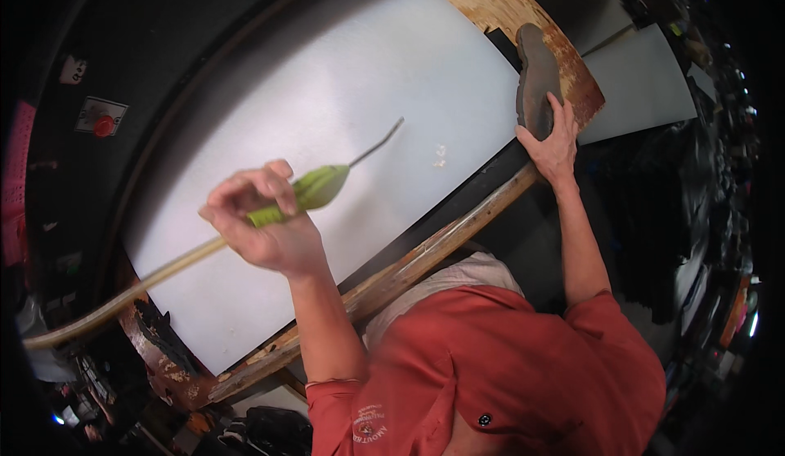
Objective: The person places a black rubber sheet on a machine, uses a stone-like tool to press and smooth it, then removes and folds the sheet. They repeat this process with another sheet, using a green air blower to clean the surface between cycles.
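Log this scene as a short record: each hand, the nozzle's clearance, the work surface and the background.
Left hand: holding what looks like a green air blow gun
Nozzle: thin, bent metal; apart from the shoe sole
Hose: tan, running off to the lower left
Right hand: thumb and fingers around the near end of a grey-brown shoe sole
Surface: white sheet, pale scraps on it
Background: red push button, left
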### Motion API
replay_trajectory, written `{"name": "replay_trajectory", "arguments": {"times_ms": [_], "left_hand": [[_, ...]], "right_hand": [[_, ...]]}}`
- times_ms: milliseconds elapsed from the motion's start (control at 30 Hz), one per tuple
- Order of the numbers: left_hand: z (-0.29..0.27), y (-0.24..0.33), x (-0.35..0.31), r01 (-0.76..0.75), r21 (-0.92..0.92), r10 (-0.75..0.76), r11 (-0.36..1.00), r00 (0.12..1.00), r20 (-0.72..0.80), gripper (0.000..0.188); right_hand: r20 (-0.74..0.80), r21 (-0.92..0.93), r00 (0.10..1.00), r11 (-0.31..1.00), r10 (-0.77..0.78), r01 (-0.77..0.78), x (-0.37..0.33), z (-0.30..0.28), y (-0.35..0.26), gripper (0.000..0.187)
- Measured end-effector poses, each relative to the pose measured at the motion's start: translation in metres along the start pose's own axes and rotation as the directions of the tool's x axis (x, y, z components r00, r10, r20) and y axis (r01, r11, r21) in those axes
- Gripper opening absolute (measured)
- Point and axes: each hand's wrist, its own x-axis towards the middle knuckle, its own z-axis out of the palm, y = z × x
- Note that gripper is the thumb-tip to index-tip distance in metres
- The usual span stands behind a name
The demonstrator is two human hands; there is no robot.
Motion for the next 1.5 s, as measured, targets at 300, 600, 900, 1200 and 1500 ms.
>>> {"name": "replay_trajectory", "arguments": {"times_ms": [300, 600, 900, 1200, 1500], "left_hand": [[0.035, -0.038, 0.036, 0.004, 0.029, -0.006, 1.000, 0.997, 0.071, 0.048], [0.027, -0.018, -0.009, 0.134, -0.079, -0.115, 0.988, 0.972, 0.205, 0.049], [-0.042, 0.029, -0.030, 0.061, 0.009, -0.062, 0.998, 0.987, 0.147, 0.048], [-0.100, 0.085, -0.028, 0.072, 0.112, -0.083, 0.991, 0.992, 0.097, 0.049], [-0.108, 0.096, -0.024, 0.013, 0.225, 0.006, 0.974, 0.997, -0.083, 0.049]], "right_hand": [[-0.004, -0.005, 1.000, 1.000, -0.015, 0.015, -0.001, 0.001, 0.002, 0.094], [-0.022, 0.002, 0.999, 0.999, -0.042, 0.042, -0.002, 0.002, 0.002, 0.093], [-0.017, 0.009, 0.999, 1.000, -0.029, 0.029, -0.004, 0.003, 0.002, 0.090], [0.016, -0.012, 1.000, 1.000, -0.016, 0.016, -0.003, -0.001, -0.002, 0.093], [0.024, -0.006, 1.000, 1.000, 0.000, 0.000, -0.006, -0.003, -0.005, 0.093]]}}
